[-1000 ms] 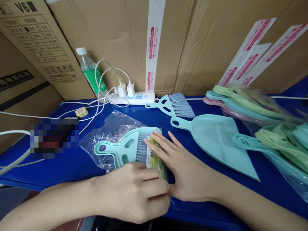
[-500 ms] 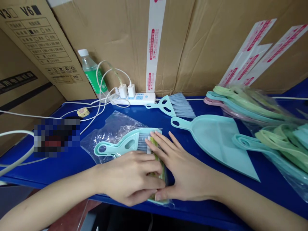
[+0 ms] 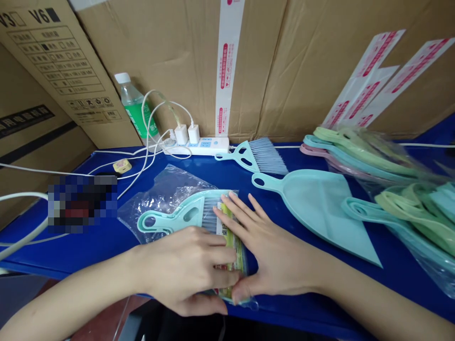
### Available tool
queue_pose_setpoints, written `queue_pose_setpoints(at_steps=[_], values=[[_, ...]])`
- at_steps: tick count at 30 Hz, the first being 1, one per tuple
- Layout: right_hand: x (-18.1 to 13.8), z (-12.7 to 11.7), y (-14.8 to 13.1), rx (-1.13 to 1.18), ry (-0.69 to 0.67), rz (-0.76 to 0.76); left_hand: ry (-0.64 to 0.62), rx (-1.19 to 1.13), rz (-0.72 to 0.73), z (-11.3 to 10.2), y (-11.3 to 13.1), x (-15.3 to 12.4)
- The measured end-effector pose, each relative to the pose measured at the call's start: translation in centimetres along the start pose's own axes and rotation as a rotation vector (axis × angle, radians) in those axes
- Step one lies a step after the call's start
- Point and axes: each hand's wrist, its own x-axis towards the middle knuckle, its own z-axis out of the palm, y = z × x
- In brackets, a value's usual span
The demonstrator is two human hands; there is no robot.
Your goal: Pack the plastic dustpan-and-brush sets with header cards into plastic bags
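A light-green dustpan and brush set [image 3: 194, 213] in a clear plastic bag [image 3: 170, 182] lies flat near the table's front edge. A yellow-green printed label [image 3: 232, 237] covers the bristle end. My left hand [image 3: 192, 270] rests over the lower part of the set, fingers bent and thumb apart from them; the palm side is hidden. My right hand [image 3: 277, 253] lies across the label and the right edge of the bag with its fingers spread. Behind and to the right are an unwrapped hand brush [image 3: 254, 156] and an unwrapped dustpan [image 3: 316, 203].
Several bagged dustpan sets [image 3: 401, 166] are stacked at the right. At the back stand a power strip [image 3: 209, 144] with chargers and a green-labelled bottle [image 3: 137, 111]. White cables and a blurred dark object [image 3: 83, 201] lie left. Cardboard [image 3: 170, 57] walls the rear.
My left thumb has moved down and away from the fingers, and the left fingers have shifted slightly left, baring more of the label. My right hand has stayed almost in place.
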Motion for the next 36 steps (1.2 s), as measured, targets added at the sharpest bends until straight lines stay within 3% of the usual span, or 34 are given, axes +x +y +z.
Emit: queue_pose_setpoints(at_steps=[11, 20, 27, 36], values=[[0.0, -0.3, 0.1, 0.011, -0.05, 0.014, -0.081, -0.011, 0.041, -0.1, 0.3, 0.0], [-0.2, -0.3, 0.0, 0.03, -0.066, 0.029, -0.018, -0.04, 0.052, 0.4, 0.6, 0.2], [-0.2, 0.0, 0.2, 0.077, -0.056, 0.011, -0.047, 0.007, 0.045, 1.0, 0.6, 0.0], [-0.1, 0.1, 0.4, 0.138, -0.049, 0.02, 0.054, 0.107, 0.047, 1.4, 1.1, -0.1]])
